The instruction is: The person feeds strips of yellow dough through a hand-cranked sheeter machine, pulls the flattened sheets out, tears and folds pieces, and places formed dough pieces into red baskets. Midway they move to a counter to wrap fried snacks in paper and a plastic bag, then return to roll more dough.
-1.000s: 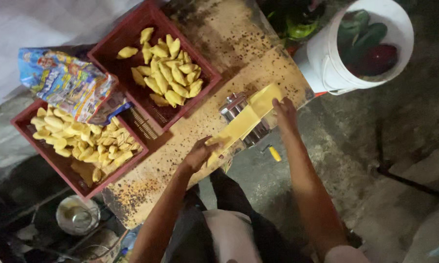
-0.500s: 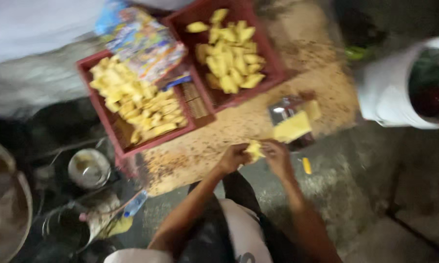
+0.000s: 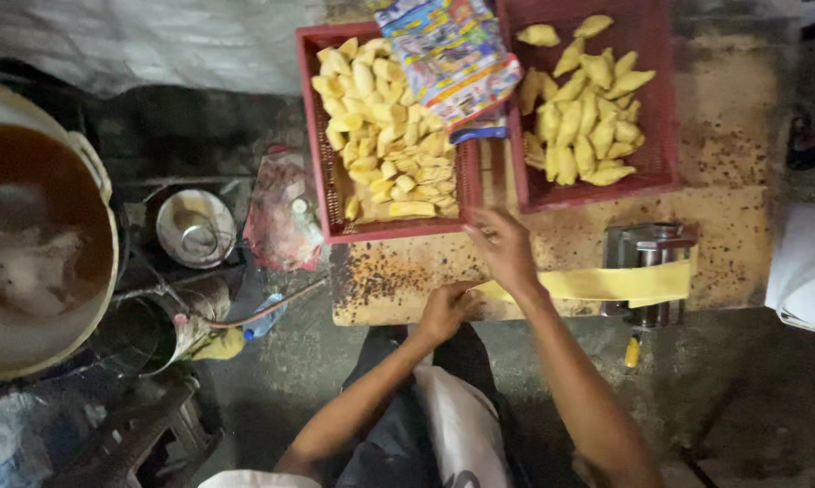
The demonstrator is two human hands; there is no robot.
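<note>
While both hands (image 3: 480,280) pinch its end, fingers clamped, yellow dough strip (image 3: 606,283) runs sideways to roller machine (image 3: 650,271).

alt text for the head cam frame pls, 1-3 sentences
Seen from above, a person's left hand and right hand handle a long yellow dough strip coming from a metal roller machine on a speckled wooden board. Behind it, two red crates hold folded yellow pastries. A large pot stands at left.
</note>
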